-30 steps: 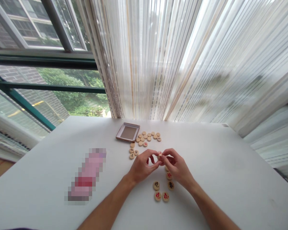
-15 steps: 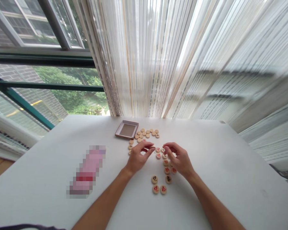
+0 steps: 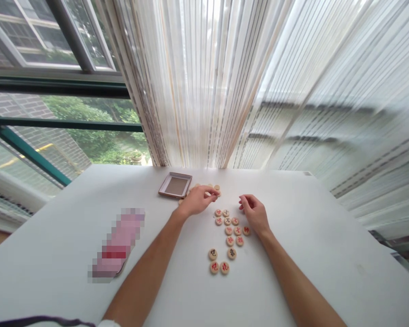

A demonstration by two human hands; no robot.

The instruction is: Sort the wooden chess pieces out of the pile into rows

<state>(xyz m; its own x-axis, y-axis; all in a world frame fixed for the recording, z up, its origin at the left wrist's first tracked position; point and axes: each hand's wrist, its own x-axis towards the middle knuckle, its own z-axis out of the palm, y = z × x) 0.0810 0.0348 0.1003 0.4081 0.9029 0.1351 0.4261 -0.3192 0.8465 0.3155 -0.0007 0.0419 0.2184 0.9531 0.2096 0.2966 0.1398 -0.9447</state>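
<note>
My left hand (image 3: 198,200) reaches over the far group of wooden xiangqi pieces. Its thumb and fingertips close on a xiangqi piece (image 3: 218,193) at that group's right edge. The hand and wrist hide most of the group. My right hand (image 3: 255,212) hovers just right of the sorted pieces, fingers loosely curled, thumb and fingertips a little apart, with nothing visible between them. Below and between the hands lie face-up pieces in short rows, among them a red piece (image 3: 246,230) nearest the right hand. Closer to me are a black piece (image 3: 213,254) and a red piece (image 3: 224,268).
A shallow open box (image 3: 175,185) stands at the back, left of the pieces. On the left of the white table (image 3: 293,272) lies a blurred-out pink object (image 3: 119,240). Striped curtains (image 3: 204,91) hang behind the table's far edge, and a window stands at the left.
My left hand has moved away from me to the far pieces. My right hand has drawn back from the rows, uncovering several pieces. The view has shifted slightly.
</note>
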